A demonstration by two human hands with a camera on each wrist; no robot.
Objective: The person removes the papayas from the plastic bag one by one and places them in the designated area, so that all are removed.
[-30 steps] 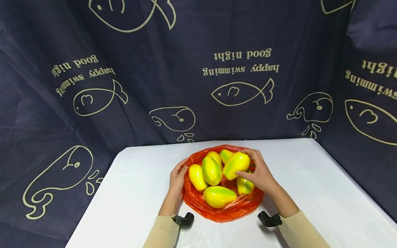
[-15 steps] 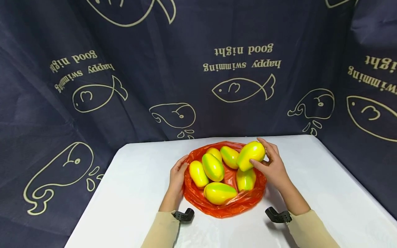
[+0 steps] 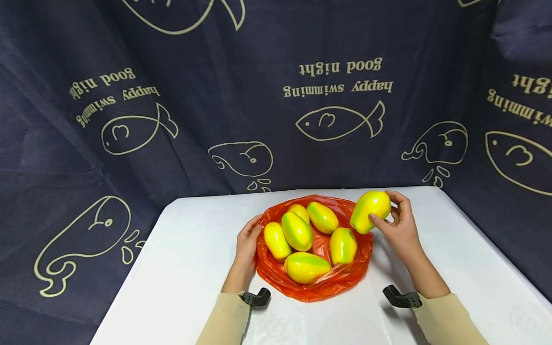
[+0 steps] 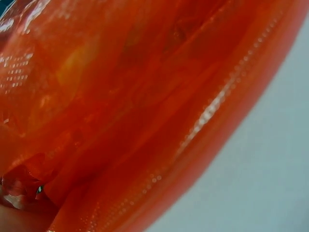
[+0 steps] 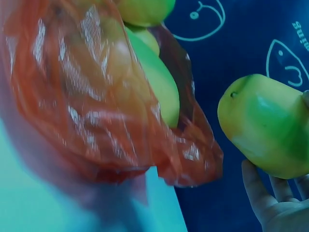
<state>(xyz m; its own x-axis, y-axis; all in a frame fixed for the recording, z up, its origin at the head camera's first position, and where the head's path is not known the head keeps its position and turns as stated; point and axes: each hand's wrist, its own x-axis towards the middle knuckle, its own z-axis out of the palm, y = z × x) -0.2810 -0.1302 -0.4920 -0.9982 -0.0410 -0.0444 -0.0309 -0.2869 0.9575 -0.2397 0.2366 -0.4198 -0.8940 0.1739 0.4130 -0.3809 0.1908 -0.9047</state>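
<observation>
In the head view, my right hand point(image 3: 400, 230) holds a yellow-green mango point(image 3: 371, 211) between thumb and fingers, raised over the right rim of a red plastic bag point(image 3: 315, 293). The right wrist view shows the same mango point(image 5: 265, 125) beside the bag point(image 5: 96, 106), apart from it. Several more glossy mangoes lie inside the open bag, among them one at the front point(image 3: 305, 268) and one at the right point(image 3: 343, 246). At the bag's left rim, my left hand point(image 3: 247, 247) grips the plastic edge; its fingertips are partly hidden. Red plastic point(image 4: 145, 106) fills most of the left wrist view.
The bag stands on a white table point(image 3: 181, 273). Behind and beside the table hangs a dark blue cloth point(image 3: 258, 96) with fish and whale drawings. Each wrist carries a black camera mount, such as the right one point(image 3: 402, 298).
My right hand has lifted the mango from among the others and moved it rightward to the bag's right rim. The left hand has stayed at the left rim.
</observation>
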